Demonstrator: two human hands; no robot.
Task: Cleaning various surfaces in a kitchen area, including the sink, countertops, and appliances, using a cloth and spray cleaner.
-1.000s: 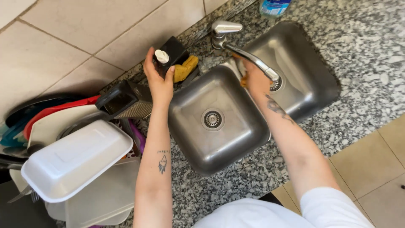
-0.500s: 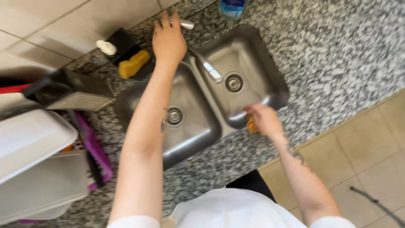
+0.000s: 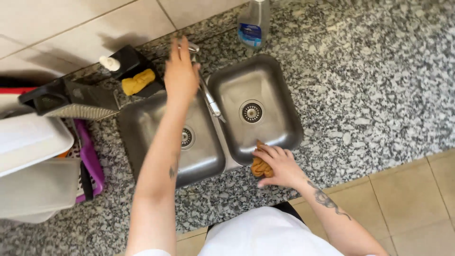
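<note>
A steel double sink (image 3: 284,137) is set into a speckled granite counter (image 3: 379,85). My left hand (image 3: 180,73) reaches over the sink to the faucet (image 3: 208,97) at its back and rests on the tap handle. My right hand (image 3: 277,163) presses an orange-brown cloth (image 3: 259,167) against the near rim of the right basin. Each basin has a round drain; the right basin's drain (image 3: 251,112) is in plain sight.
A black holder (image 3: 130,61) with a yellow sponge (image 3: 138,81) and a white cap stands behind the left basin. A spray bottle (image 3: 252,21) stands at the back. A grater (image 3: 71,100), white plastic containers (image 3: 31,137) and a purple rack (image 3: 90,163) crowd the left.
My left hand has stayed at the faucet. My right hand with the cloth has stayed at the near rim of the right basin. The view has shifted so the sink sits more central.
</note>
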